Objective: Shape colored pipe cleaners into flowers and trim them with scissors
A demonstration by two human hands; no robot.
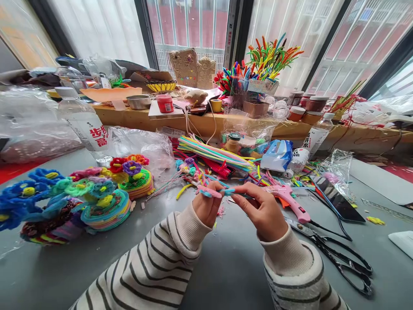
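Note:
Both my hands meet over the middle of the grey table [226, 267]. My left hand [208, 206] is closed, pinching a small pink and light-blue pipe-cleaner piece [206, 192]. My right hand [261, 211] is closed too, its fingertips gripping the light-blue end of the same piece [229, 191]. Striped sleeves cover both forearms. Just beyond my hands lie loose pipe cleaners [213, 155] in many colours.
Finished pipe-cleaner flower coasters [106, 206] are stacked at the left. A pink glue gun [290, 200], black scissors [338, 256] and a dark phone [335, 198] lie at the right. Water bottles [85, 125], plastic bags and a wooden shelf [206, 122] with pipe-cleaner bundles [267, 58] stand behind.

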